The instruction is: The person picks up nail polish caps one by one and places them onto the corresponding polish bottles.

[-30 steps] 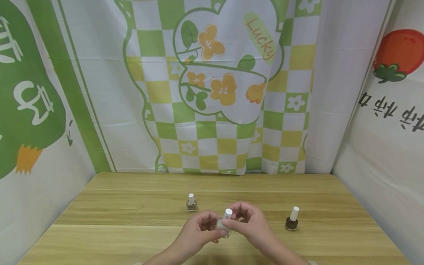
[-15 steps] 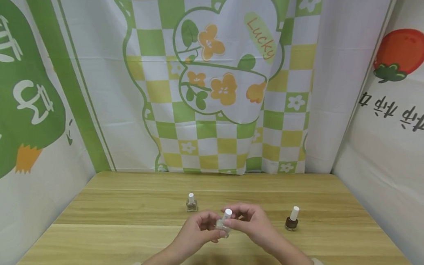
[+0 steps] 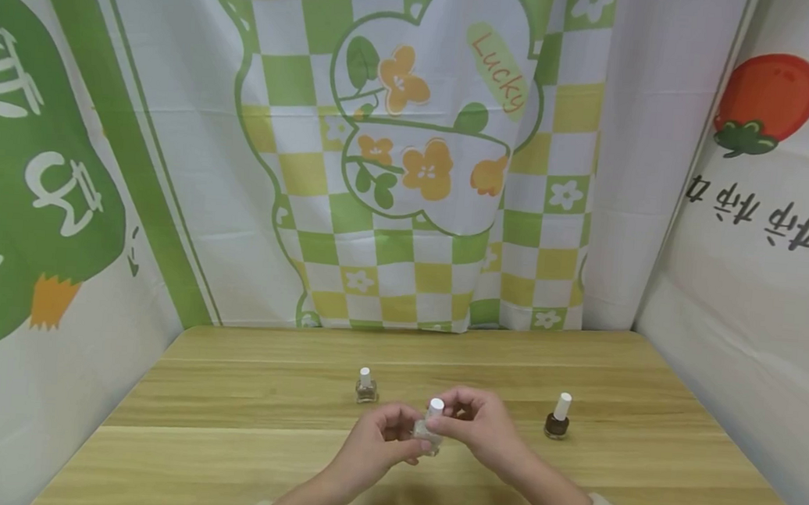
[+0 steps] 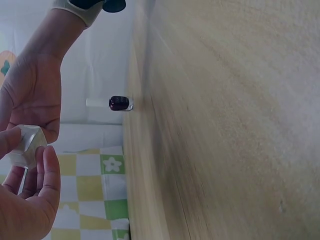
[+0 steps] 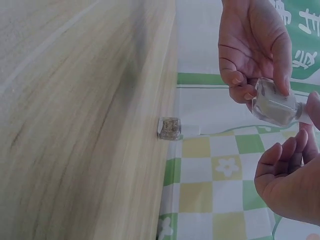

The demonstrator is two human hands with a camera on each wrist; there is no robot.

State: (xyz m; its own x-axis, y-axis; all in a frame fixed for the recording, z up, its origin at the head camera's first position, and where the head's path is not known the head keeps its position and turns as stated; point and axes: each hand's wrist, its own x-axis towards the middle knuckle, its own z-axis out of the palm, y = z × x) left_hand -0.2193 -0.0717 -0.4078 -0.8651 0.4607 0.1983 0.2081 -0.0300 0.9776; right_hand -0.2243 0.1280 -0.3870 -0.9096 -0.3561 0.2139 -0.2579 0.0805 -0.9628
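Note:
A clear nail polish bottle (image 3: pixel 427 434) with a white cap is held above the table between both hands. My left hand (image 3: pixel 378 445) pinches its glass body between thumb and fingers. At the cap, my right hand (image 3: pixel 482 430) grips with thumb and forefinger; its other fingers are loosely bent. The right wrist view shows pale, whitish contents in the held bottle (image 5: pixel 274 103), with the cap seated by the neck and partly covered by fingers.
A glittery nail polish bottle (image 3: pixel 366 391) stands upright behind my left hand. To the right stands a dark nail polish bottle (image 3: pixel 557 426) with a tall white cap. The wooden table (image 3: pixel 239 397) meets printed curtains (image 3: pixel 402 284) at its back and sides.
Both hands stay in nearly the same place around the bottle. My right fingers shift slightly at the cap, and its wrist turns a little. The two standing bottles stay put.

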